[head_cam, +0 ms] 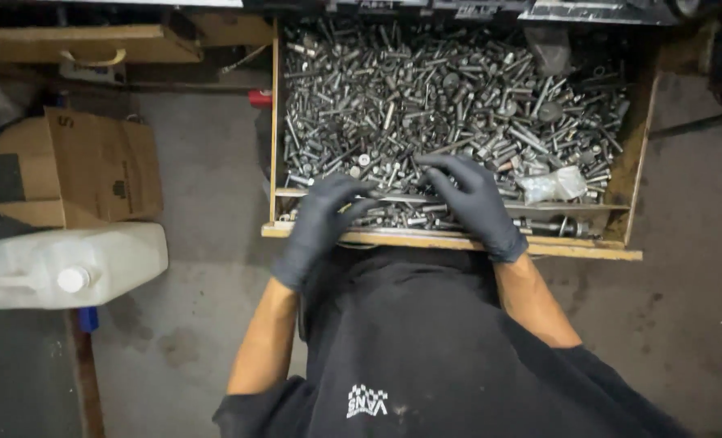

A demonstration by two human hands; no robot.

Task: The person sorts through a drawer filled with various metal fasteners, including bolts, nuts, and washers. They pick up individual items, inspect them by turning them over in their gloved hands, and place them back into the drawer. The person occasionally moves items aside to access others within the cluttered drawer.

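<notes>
I see a wooden drawer (630,170) heaped with grey steel bolts (426,97) and a crumpled clear plastic bag (552,185). My black-gloved left hand (322,219) and right hand (473,199) rest spread open on the bolts near the front edge, gripping nothing.

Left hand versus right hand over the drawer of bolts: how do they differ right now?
The left hand sits at the drawer's front edge, fingers curled; the right hand reaches further in, fingers spread on the bolts. The left hand lies nearer the cardboard box, the right nearer the plastic bag. Both wear black gloves.
</notes>
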